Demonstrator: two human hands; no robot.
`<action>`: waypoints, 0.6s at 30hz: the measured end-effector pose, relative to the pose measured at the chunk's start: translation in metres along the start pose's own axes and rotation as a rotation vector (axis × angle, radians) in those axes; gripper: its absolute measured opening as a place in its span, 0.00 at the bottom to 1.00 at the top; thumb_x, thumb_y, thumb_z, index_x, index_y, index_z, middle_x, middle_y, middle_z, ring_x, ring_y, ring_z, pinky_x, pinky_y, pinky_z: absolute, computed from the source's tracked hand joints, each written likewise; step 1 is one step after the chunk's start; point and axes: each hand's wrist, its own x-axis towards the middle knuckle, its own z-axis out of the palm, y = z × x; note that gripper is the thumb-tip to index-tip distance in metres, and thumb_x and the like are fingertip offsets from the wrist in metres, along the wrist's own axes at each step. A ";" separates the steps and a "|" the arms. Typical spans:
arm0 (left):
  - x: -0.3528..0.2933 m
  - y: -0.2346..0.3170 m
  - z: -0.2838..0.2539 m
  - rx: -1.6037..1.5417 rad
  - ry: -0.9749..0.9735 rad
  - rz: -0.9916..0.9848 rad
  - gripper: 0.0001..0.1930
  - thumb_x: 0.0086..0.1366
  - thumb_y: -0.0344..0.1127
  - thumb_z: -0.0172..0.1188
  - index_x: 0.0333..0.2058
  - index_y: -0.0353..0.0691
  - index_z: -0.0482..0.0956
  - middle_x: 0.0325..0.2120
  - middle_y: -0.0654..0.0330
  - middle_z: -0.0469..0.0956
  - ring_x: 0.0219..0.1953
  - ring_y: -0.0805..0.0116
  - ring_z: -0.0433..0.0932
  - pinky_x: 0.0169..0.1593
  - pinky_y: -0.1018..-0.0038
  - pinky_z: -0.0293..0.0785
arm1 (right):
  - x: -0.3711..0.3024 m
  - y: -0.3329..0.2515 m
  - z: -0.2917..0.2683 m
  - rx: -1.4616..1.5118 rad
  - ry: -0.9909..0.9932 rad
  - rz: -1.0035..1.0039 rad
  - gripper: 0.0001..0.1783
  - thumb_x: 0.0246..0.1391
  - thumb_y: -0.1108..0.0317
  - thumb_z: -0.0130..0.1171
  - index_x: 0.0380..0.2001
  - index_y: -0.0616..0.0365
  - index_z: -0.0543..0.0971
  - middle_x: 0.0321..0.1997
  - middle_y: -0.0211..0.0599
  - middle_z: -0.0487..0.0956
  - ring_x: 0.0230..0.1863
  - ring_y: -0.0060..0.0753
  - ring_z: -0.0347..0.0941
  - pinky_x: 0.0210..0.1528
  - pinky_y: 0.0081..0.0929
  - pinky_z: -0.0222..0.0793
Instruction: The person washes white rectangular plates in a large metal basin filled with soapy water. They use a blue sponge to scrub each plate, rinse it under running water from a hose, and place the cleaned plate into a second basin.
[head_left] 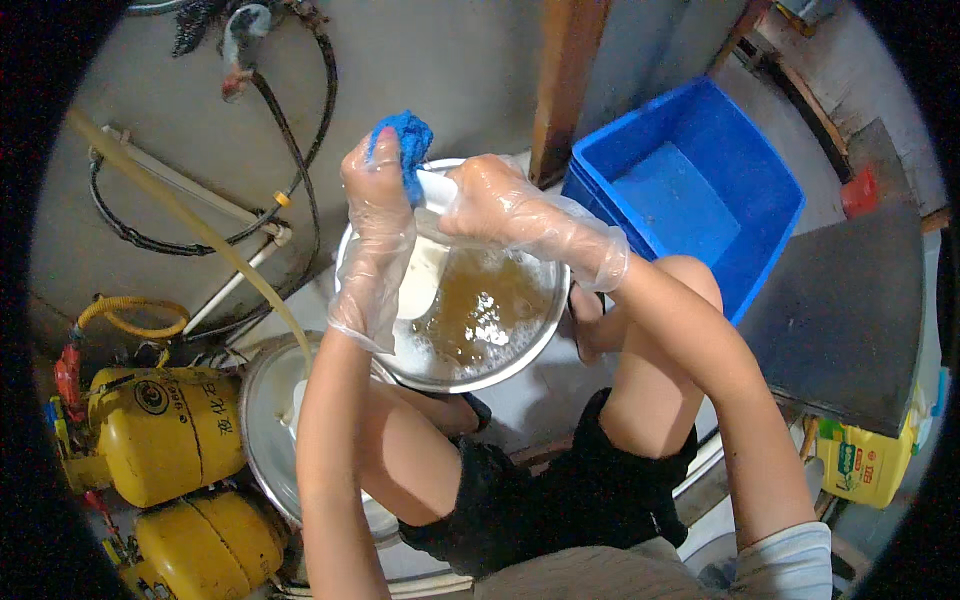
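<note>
A metal basin [470, 382] of brownish, foamy water stands on the floor before me. Over its far side, my left hand [374, 182] is closed on a crumpled blue cloth [410, 140]. My right hand [495, 208] grips a smooth white piece [436, 188], whose exact kind is unclear, and the cloth sits against its edge. Clear plastic gloves cover both hands. Below them, a pale, rounded white dish-like thing [422, 280] shows at the basin's left side; whether it joins the gripped piece cannot be made out.
A large blue tub [680, 200] stands at the right. To the left are yellow gas cylinders [165, 430] and a second metal basin [262, 455] with a pale hose [190, 225] running into it. Black hoses [285, 130] hang along the wall. A yellow jug [865, 462] stands far right.
</note>
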 end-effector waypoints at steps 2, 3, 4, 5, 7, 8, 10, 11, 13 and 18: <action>0.011 -0.002 -0.005 -0.031 0.003 0.041 0.17 0.59 0.41 0.48 0.30 0.29 0.74 0.22 0.59 0.74 0.23 0.72 0.71 0.30 0.76 0.68 | 0.015 0.007 0.002 -0.016 0.031 -0.126 0.13 0.28 0.63 0.58 0.23 0.57 0.79 0.22 0.49 0.75 0.29 0.48 0.73 0.38 0.34 0.67; 0.014 -0.005 -0.011 0.005 -0.013 0.077 0.17 0.59 0.41 0.48 0.30 0.29 0.74 0.22 0.59 0.74 0.24 0.72 0.71 0.30 0.77 0.68 | 0.016 0.007 0.001 -0.024 0.028 -0.149 0.13 0.28 0.63 0.57 0.22 0.57 0.79 0.21 0.49 0.75 0.28 0.48 0.73 0.38 0.34 0.67; 0.018 -0.008 -0.015 0.040 -0.029 0.112 0.17 0.60 0.41 0.47 0.30 0.29 0.74 0.22 0.58 0.74 0.24 0.72 0.71 0.30 0.77 0.68 | 0.017 0.007 0.000 -0.033 0.025 -0.173 0.13 0.28 0.62 0.57 0.22 0.57 0.79 0.21 0.50 0.75 0.28 0.48 0.73 0.38 0.34 0.67; 0.023 -0.011 -0.019 0.074 -0.019 0.090 0.19 0.59 0.43 0.47 0.30 0.29 0.74 0.22 0.58 0.74 0.24 0.72 0.71 0.30 0.78 0.67 | 0.015 0.007 -0.004 0.011 0.063 -0.150 0.15 0.27 0.61 0.57 0.21 0.59 0.79 0.21 0.50 0.75 0.27 0.49 0.73 0.36 0.34 0.67; 0.036 -0.026 -0.049 0.024 0.059 0.030 0.19 0.58 0.44 0.45 0.27 0.31 0.74 0.22 0.59 0.73 0.24 0.72 0.69 0.32 0.76 0.66 | 0.008 -0.012 -0.023 0.136 -0.036 -0.163 0.16 0.31 0.64 0.58 0.24 0.65 0.77 0.20 0.46 0.75 0.24 0.34 0.73 0.30 0.27 0.67; 0.043 -0.034 -0.055 -0.028 0.087 -0.001 0.19 0.58 0.44 0.44 0.25 0.32 0.73 0.22 0.60 0.72 0.24 0.71 0.68 0.33 0.75 0.65 | 0.002 -0.015 -0.036 0.177 -0.072 -0.153 0.16 0.32 0.66 0.59 0.26 0.68 0.76 0.19 0.44 0.76 0.23 0.27 0.73 0.27 0.24 0.67; 0.043 -0.035 -0.057 -0.139 0.049 -0.178 0.20 0.56 0.49 0.47 0.29 0.33 0.74 0.24 0.59 0.74 0.26 0.70 0.70 0.34 0.75 0.66 | -0.001 -0.011 -0.041 0.155 -0.043 -0.160 0.15 0.32 0.67 0.59 0.25 0.70 0.76 0.18 0.43 0.75 0.22 0.24 0.71 0.26 0.23 0.67; 0.042 -0.036 -0.056 -0.176 0.037 -0.265 0.22 0.54 0.51 0.48 0.30 0.34 0.74 0.24 0.58 0.74 0.27 0.69 0.71 0.34 0.75 0.67 | -0.002 -0.007 -0.042 0.146 -0.028 -0.164 0.15 0.31 0.68 0.60 0.24 0.70 0.76 0.17 0.42 0.75 0.21 0.23 0.71 0.25 0.22 0.66; 0.033 -0.029 -0.044 -0.216 -0.006 -0.468 0.24 0.50 0.56 0.51 0.32 0.38 0.74 0.26 0.59 0.74 0.29 0.69 0.71 0.36 0.74 0.67 | -0.003 0.007 -0.051 0.169 -0.009 -0.192 0.15 0.31 0.68 0.60 0.24 0.70 0.76 0.18 0.41 0.75 0.21 0.22 0.71 0.26 0.22 0.67; 0.034 -0.036 -0.051 -0.281 -0.063 -0.565 0.24 0.48 0.57 0.53 0.34 0.41 0.75 0.28 0.60 0.74 0.32 0.67 0.71 0.40 0.72 0.66 | 0.002 0.021 -0.055 0.262 -0.022 -0.142 0.16 0.31 0.67 0.61 0.24 0.71 0.75 0.19 0.38 0.75 0.23 0.21 0.70 0.27 0.21 0.67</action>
